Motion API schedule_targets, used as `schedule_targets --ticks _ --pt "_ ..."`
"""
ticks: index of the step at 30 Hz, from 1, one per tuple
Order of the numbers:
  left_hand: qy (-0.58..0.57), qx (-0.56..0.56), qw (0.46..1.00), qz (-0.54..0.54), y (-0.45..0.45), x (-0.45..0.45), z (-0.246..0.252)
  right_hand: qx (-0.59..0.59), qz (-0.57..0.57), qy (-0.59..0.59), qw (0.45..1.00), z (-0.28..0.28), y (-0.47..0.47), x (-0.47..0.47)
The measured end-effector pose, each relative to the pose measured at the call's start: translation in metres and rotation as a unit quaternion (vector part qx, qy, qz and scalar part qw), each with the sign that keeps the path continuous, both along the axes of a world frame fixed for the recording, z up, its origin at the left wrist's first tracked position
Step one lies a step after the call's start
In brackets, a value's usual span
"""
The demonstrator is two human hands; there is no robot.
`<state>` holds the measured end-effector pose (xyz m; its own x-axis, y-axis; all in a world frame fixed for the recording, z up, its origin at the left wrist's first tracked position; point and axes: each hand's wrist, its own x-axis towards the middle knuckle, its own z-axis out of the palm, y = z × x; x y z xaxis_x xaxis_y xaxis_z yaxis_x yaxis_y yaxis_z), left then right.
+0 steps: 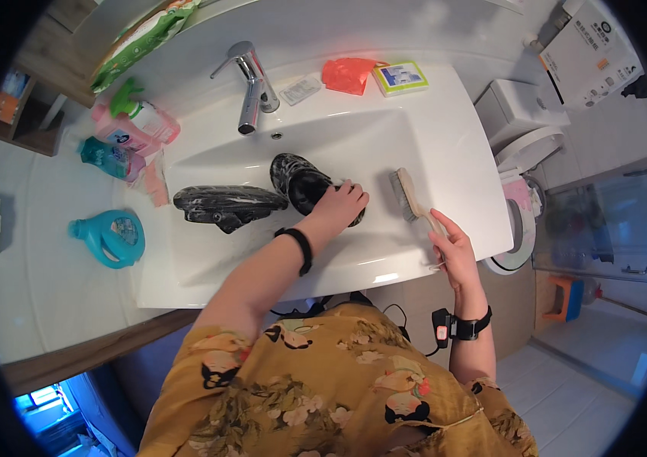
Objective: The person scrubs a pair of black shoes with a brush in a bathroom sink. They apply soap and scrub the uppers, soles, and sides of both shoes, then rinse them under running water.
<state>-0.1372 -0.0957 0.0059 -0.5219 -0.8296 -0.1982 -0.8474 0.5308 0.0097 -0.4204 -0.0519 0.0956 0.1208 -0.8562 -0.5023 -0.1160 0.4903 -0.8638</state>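
Two wet black shoes with whitish suds lie in a white washbasin (380, 137). My left hand (338, 203) grips the heel end of one shoe (298, 177), its fingers covering the opening; the toe points toward the faucet. The other shoe (229, 204) rests on its side to the left, touching or nearly touching the first one. In my right hand (454, 248) is the handle of a scrub brush (409, 197) with a pale back and grey bristles. The brush is held over the basin's right side, apart from the shoes, bristles facing left.
A chrome faucet (252, 85) stands behind the basin. On the rim are a clear soap dish (300, 90), a red plastic bag (347, 75) and a green-and-white pack (400, 78). To the left stand a spray bottle (152, 120), other bottles and a blue detergent jug (115, 239). A toilet (512, 228) is at right.
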Motion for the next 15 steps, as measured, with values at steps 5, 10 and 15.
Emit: schedule_targets --ticks 5,10,15 --pt "0.227 -0.057 0.966 0.107 0.049 0.063 0.069 0.002 0.042 -0.008 0.999 0.004 -0.019 0.026" --pt "0.489 -0.123 0.809 0.304 0.104 0.111 0.087 0.026 0.149 -0.043 0.988 0.009 -0.026 0.079" --pt "0.646 -0.086 0.658 0.378 0.136 0.130 0.079 0.021 0.265 -0.108 0.958 0.006 -0.004 0.148"
